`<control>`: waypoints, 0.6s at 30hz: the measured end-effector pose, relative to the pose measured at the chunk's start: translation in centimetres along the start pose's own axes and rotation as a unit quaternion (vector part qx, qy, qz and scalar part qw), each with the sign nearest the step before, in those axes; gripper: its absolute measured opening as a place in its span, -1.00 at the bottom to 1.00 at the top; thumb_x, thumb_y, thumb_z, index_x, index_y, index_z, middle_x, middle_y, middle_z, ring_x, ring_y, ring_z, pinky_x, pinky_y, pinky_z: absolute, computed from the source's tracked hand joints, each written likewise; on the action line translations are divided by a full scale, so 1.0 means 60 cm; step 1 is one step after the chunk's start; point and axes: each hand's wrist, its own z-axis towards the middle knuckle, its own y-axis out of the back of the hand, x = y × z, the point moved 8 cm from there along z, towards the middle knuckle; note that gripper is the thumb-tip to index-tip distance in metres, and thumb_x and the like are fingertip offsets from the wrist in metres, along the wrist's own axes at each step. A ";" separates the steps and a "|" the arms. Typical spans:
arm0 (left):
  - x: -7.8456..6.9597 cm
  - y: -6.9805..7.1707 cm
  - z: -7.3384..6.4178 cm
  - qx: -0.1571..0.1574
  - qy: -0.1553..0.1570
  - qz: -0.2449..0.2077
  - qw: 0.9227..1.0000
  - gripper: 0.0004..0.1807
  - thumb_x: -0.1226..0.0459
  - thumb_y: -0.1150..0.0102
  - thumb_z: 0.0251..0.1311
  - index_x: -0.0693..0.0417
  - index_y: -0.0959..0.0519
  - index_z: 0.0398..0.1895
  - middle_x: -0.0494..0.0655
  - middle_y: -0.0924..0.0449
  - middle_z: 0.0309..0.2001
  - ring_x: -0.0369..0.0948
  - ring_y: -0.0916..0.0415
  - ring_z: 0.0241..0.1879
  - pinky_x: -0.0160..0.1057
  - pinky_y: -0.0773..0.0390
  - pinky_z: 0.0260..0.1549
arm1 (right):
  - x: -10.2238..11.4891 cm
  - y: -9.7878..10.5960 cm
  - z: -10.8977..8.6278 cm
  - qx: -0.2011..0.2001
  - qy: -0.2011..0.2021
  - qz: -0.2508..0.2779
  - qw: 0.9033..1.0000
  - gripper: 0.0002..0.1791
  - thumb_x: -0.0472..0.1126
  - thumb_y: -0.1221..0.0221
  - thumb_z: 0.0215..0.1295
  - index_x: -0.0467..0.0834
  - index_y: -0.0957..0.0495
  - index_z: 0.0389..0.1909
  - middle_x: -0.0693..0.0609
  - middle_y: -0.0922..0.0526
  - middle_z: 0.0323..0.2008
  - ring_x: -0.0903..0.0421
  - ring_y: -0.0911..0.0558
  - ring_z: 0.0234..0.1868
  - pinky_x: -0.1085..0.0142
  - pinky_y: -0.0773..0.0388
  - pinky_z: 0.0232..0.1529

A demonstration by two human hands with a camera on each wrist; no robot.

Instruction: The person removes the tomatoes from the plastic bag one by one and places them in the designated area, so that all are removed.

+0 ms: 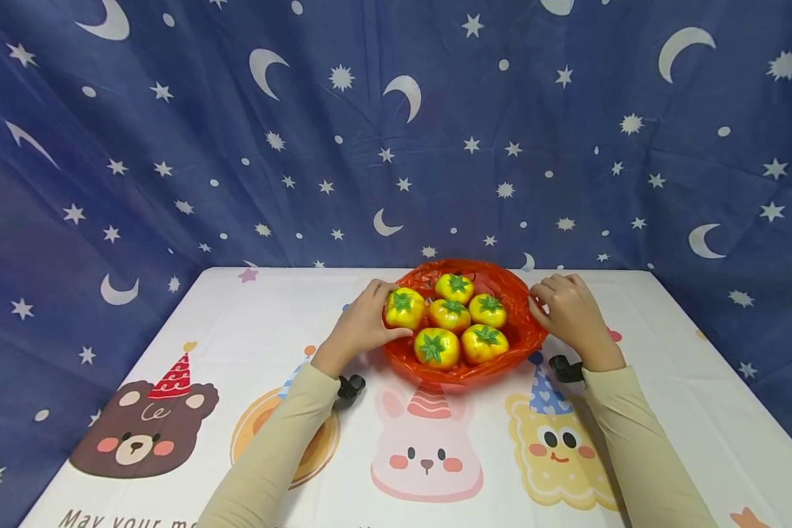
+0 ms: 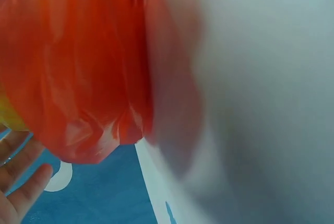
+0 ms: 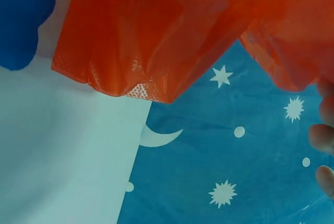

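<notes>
- Right of centre in my head view, the red plastic bag lies opened out on the white tablecloth, its rim spread wide.
- I count six yellow fruits with green leafy tops inside the bag's outline, five grouped together and one at the left rim.
- I see the left hand gripping that leftmost fruit, fingers at its upper side and thumb below.
- The right hand, fingers curled, pinches the bag's right rim.
- My left wrist view has red plastic at upper left, with a sliver of yellow and the fingers at lower left.
- My right wrist view has the bag across the top and fingertips at the right edge.
- A blue backdrop with moons and stars fills the head view's upper half; a printed bear sits lower left.
</notes>
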 end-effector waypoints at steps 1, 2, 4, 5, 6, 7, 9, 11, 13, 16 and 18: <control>0.001 0.002 0.000 -0.001 0.000 -0.002 1.000 -0.19 -0.08 -0.42 -0.13 0.07 -0.34 0.17 -0.05 -0.36 0.09 -0.10 -0.47 0.04 -0.07 -0.54 0.08 | 0.000 0.001 0.001 0.000 0.001 -0.001 1.000 -0.87 -0.31 -0.35 -0.08 -0.28 -0.64 -0.49 -0.15 -0.67 -0.52 -0.06 -0.56 -0.43 0.01 -0.56 -0.20; 0.001 0.005 0.000 -0.003 -0.001 -0.006 1.000 -0.20 -0.05 -0.43 -0.13 0.07 -0.34 0.18 -0.05 -0.37 0.10 -0.10 -0.47 0.06 -0.07 -0.53 0.10 | 0.001 0.001 0.002 0.000 0.001 -0.001 1.000 -0.87 -0.31 -0.35 -0.08 -0.28 -0.64 -0.49 -0.15 -0.67 -0.52 -0.06 -0.56 -0.44 0.01 -0.55 -0.20; 0.002 0.010 -0.001 -0.008 -0.004 -0.009 1.000 -0.20 -0.02 -0.43 -0.12 0.08 -0.33 0.18 -0.04 -0.38 0.11 -0.09 -0.46 0.08 -0.07 -0.51 0.13 | 0.002 0.001 0.003 0.002 0.002 -0.001 1.000 -0.87 -0.31 -0.35 -0.07 -0.28 -0.63 -0.49 -0.15 -0.67 -0.52 -0.06 -0.55 -0.44 0.02 -0.55 -0.21; 0.003 0.013 -0.002 -0.010 -0.006 -0.010 1.000 -0.21 0.00 -0.44 -0.11 0.08 -0.33 0.18 -0.03 -0.38 0.12 -0.09 -0.45 0.09 -0.07 -0.50 0.14 | 0.002 0.000 0.002 0.002 0.003 -0.001 1.000 -0.87 -0.31 -0.35 -0.08 -0.28 -0.63 -0.49 -0.15 -0.67 -0.53 -0.05 -0.55 -0.45 0.02 -0.55 -0.22; 0.003 0.016 -0.003 -0.013 -0.008 -0.011 1.000 -0.21 0.01 -0.44 -0.11 0.09 -0.33 0.18 -0.02 -0.39 0.12 -0.08 -0.45 0.09 -0.07 -0.49 0.15 | 0.003 0.000 0.002 0.003 0.003 0.000 1.000 -0.88 -0.31 -0.34 -0.07 -0.28 -0.63 -0.50 -0.15 -0.67 -0.53 -0.05 -0.55 -0.45 0.02 -0.55 -0.22; 0.003 0.019 -0.004 -0.017 -0.010 -0.013 1.000 -0.21 0.03 -0.45 -0.11 0.10 -0.33 0.18 -0.01 -0.39 0.12 -0.07 -0.45 0.10 -0.06 -0.48 0.16 | 0.003 0.000 0.002 0.003 0.002 0.001 1.000 -0.88 -0.32 -0.34 -0.08 -0.28 -0.63 -0.50 -0.15 -0.67 -0.53 -0.05 -0.55 -0.45 0.01 -0.55 -0.22; 0.003 0.026 -0.006 -0.021 -0.014 -0.013 1.000 -0.22 0.06 -0.45 -0.11 0.12 -0.33 0.18 0.01 -0.40 0.12 -0.06 -0.44 0.09 -0.06 -0.48 0.16 | 0.003 -0.001 0.001 0.003 0.002 0.003 1.000 -0.88 -0.33 -0.34 -0.08 -0.29 -0.63 -0.50 -0.15 -0.66 -0.53 -0.05 -0.55 -0.45 0.01 -0.54 -0.23; 0.004 0.032 -0.008 -0.026 -0.017 -0.010 0.999 -0.21 0.07 -0.45 -0.12 0.13 -0.34 0.19 0.03 -0.40 0.13 -0.05 -0.44 0.10 -0.05 -0.48 0.16 | 0.003 -0.001 0.000 0.003 0.000 0.005 1.000 -0.89 -0.33 -0.34 -0.08 -0.29 -0.63 -0.50 -0.15 -0.66 -0.53 -0.05 -0.55 -0.45 0.00 -0.54 -0.22; 0.006 0.039 -0.010 -0.031 -0.020 -0.006 0.999 -0.20 0.08 -0.45 -0.12 0.14 -0.34 0.21 0.04 -0.40 0.14 -0.03 -0.44 0.11 -0.04 -0.46 0.17 | 0.003 0.000 0.000 0.003 0.000 0.005 1.000 -0.89 -0.33 -0.34 -0.08 -0.29 -0.63 -0.50 -0.15 -0.66 -0.53 -0.06 -0.55 -0.45 -0.01 -0.54 -0.21; 0.009 0.048 -0.012 -0.039 -0.025 0.000 0.999 -0.18 0.08 -0.45 -0.11 0.15 -0.32 0.25 0.05 -0.39 0.18 -0.02 -0.42 0.16 -0.04 -0.42 0.22 | 0.003 0.001 0.000 0.003 -0.001 0.004 1.000 -0.89 -0.33 -0.34 -0.07 -0.29 -0.63 -0.50 -0.16 -0.67 -0.52 -0.06 -0.56 -0.44 -0.01 -0.55 -0.20; 0.013 0.056 -0.015 -0.046 -0.027 -0.001 0.999 -0.17 0.09 -0.45 -0.11 0.17 -0.32 0.26 0.06 -0.40 0.19 -0.02 -0.41 0.18 -0.04 -0.40 0.23 | 0.004 0.001 0.000 0.004 -0.001 0.004 1.000 -0.88 -0.33 -0.34 -0.07 -0.29 -0.64 -0.49 -0.16 -0.67 -0.52 -0.06 -0.56 -0.44 -0.01 -0.55 -0.20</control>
